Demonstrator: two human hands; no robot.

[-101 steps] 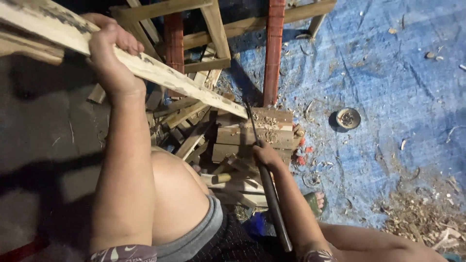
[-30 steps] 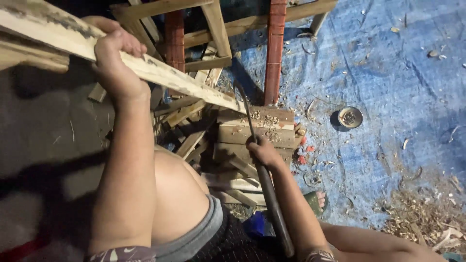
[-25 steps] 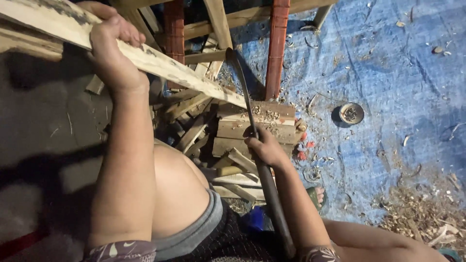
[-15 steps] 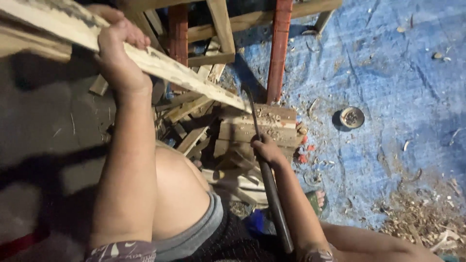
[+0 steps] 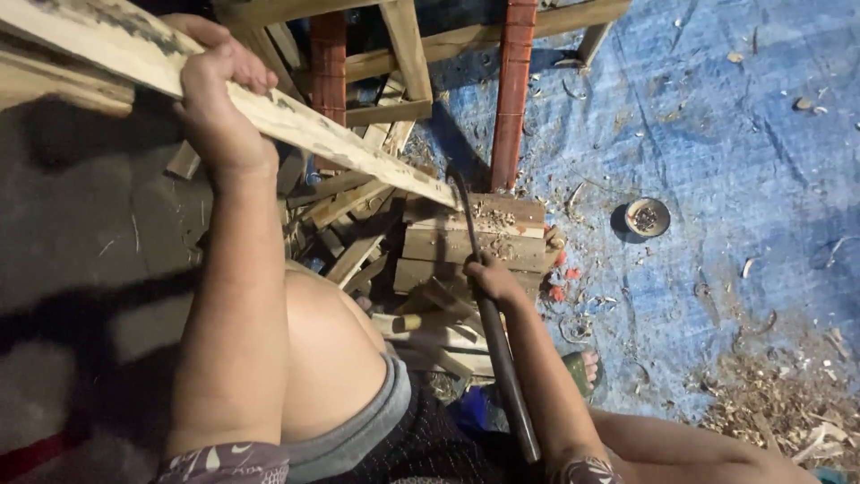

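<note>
My left hand (image 5: 215, 108) grips a long pale wooden plank (image 5: 322, 143) that slants from the upper left down to a point resting on a wooden block (image 5: 475, 237). My right hand (image 5: 491, 280) is closed around a long dark-handled blade (image 5: 475, 269). Its metal tip meets the plank's pointed end near the top of the block. The handle runs back under my right forearm. My bare left knee sits between the two arms.
Offcuts and short wood pieces (image 5: 358, 242) are heaped around the block. A wooden frame with red posts (image 5: 512, 90) stands behind. A blue tarp (image 5: 717, 179) covers the ground at right, with a small round tin (image 5: 647, 216) and wood shavings (image 5: 779, 403).
The blade rose briefly above the block, then came back down onto the plank's tip. My left hand keeps the plank in much the same slant.
</note>
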